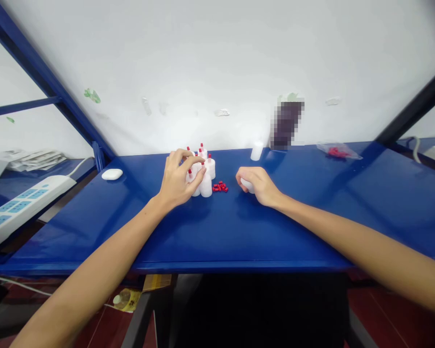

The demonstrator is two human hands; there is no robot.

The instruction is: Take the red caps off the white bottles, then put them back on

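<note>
A cluster of small white squeeze bottles (210, 169) with red tips stands on the blue table. My left hand (179, 178) reaches around the cluster's near left side, thumb and forefinger closed about the red cap (203, 165) of the front bottle (205, 186). That bottle stands upright on the table. Just right of the group lies a small pile of loose red caps (220, 187). My right hand (259, 184) is wrapped around a white bottle (247, 185), mostly hidden by the fingers; whether it has a cap cannot be seen.
Another white bottle (256, 151) stands against the wall, beside a blurred dark patch (287, 123). A clear bag with red pieces (339, 151) lies back right. A white rounded object (112, 174) sits at left. Beyond the blue frame is a power strip (25, 205).
</note>
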